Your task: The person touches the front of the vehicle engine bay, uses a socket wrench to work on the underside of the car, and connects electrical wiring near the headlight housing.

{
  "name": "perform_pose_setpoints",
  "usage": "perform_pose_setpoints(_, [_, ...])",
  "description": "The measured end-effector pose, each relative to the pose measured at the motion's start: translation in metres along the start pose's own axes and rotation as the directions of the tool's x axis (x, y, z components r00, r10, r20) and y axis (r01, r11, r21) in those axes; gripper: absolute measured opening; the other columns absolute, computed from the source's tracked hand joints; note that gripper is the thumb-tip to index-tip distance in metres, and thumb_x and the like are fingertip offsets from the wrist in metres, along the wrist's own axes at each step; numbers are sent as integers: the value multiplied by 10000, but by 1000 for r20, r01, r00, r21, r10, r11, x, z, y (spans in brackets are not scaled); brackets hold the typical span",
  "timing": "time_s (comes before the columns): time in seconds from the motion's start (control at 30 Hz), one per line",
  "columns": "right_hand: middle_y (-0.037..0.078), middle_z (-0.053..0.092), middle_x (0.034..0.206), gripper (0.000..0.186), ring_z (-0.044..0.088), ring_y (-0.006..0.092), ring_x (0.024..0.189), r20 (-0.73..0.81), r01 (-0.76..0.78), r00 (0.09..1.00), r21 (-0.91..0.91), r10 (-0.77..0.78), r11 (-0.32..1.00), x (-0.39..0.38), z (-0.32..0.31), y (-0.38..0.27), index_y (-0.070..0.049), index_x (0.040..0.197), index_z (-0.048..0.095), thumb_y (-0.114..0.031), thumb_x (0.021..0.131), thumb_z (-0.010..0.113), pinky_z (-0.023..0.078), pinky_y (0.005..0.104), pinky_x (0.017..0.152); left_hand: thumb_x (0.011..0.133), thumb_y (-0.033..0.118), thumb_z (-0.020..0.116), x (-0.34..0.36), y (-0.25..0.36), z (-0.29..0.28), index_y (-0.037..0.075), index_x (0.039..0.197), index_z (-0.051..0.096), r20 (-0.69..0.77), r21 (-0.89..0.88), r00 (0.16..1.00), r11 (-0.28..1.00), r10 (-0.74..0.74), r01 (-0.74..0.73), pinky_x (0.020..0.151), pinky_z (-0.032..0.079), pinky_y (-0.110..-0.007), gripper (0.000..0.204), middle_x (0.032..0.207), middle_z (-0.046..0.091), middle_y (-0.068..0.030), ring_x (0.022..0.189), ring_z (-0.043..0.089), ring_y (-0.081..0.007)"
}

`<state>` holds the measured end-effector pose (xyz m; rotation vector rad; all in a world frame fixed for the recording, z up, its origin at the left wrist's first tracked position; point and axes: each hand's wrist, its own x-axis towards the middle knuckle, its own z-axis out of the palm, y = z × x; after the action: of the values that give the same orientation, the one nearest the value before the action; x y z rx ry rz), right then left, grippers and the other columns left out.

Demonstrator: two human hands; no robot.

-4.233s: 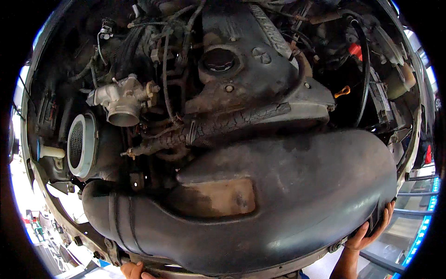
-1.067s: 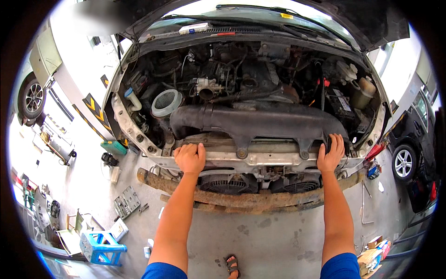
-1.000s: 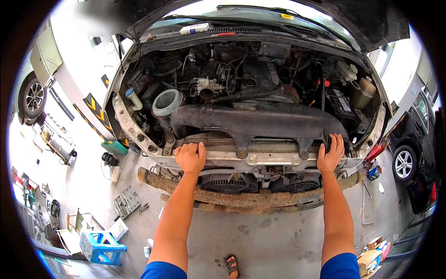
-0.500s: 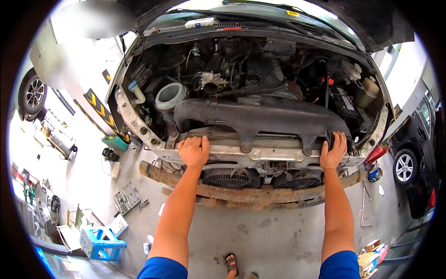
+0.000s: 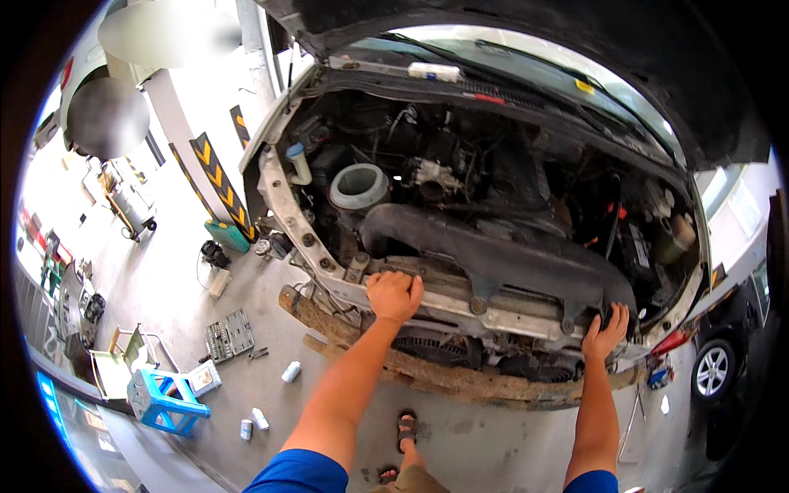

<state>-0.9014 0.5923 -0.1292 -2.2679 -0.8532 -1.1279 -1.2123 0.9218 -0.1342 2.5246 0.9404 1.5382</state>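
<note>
My left hand is closed over the metal front crossmember of a car, its knuckles up and fingertips hidden. Farther right, my right hand rests by the lower right end of a long black plastic air duct. Its fingers are apart and lie against the duct, with the thumb to the left. The duct runs across the front of the open engine bay. Behind its left end sits a round grey open housing, with a metal throttle body beside it.
The raised hood hangs over the bay. Below the crossmember lies a rusty bumper beam. A blue stool, an open tool case and several spray cans are on the floor at left. A dark car's wheel is at right.
My view has turned and shifted left, so the car appears farther right and tilted. Both hands keep their places on the car's front. More of my legs and the floor cans show.
</note>
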Motion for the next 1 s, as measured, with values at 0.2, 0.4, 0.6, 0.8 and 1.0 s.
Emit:
perform_pose_setpoints(0.2, [155, 409, 1278, 435, 334, 347, 1226, 9, 9, 1000, 8, -9, 1000, 2, 3, 1, -39, 1208, 451, -340, 894, 440, 258, 482, 986, 751, 223, 579, 2, -6, 4, 95, 526, 549, -6, -79, 1000, 997, 15, -16, 607, 370, -365, 261, 530, 503, -45, 542, 494, -235])
perform_pose_setpoints(0.4, [209, 391, 1288, 421, 349, 385, 1208, 30, 4, 1000, 77, -7, 997, 1, 10, -1, 3, 1185, 468, -294, 886, 479, 278, 455, 994, 743, 240, 606, 5, -14, -5, 95, 608, 598, 43, -118, 999, 992, -30, 34, 691, 396, -354, 198, 625, 551, -32, 651, 545, -216])
perform_pose_setpoints(0.6, [170, 307, 1377, 584, 377, 363, 1205, 218, -94, 968, -139, 123, 986, -16, -10, -9, -60, 1321, 366, -474, 910, 380, 395, 497, 928, 763, 209, 618, -23, -58, -89, 73, 931, 569, 68, -404, 997, 915, 36, -5, 859, 387, -422, 222, 1001, 549, -99, 936, 513, -282])
perform_pose_setpoints(0.8, [179, 454, 1246, 537, 487, 324, 1103, 198, -419, 884, -65, 424, 906, -142, -31, -74, -54, 1278, 420, -433, 898, 450, 473, 450, 827, 767, 232, 607, -217, -193, -244, 65, 867, 616, 507, -29, 690, 790, -516, 612, 717, 451, -402, 195, 877, 593, -112, 836, 571, -301])
perform_pose_setpoints(1.0, [160, 501, 1197, 538, 514, 284, 1075, 941, -550, -171, -338, 293, 764, -278, -24, -340, -50, 1247, 454, -443, 881, 480, 480, 429, 802, 820, 331, 502, -355, -337, -400, 67, 871, 625, 213, 301, 145, 206, -966, 931, 723, 459, -411, 295, 889, 616, -143, 842, 576, -335])
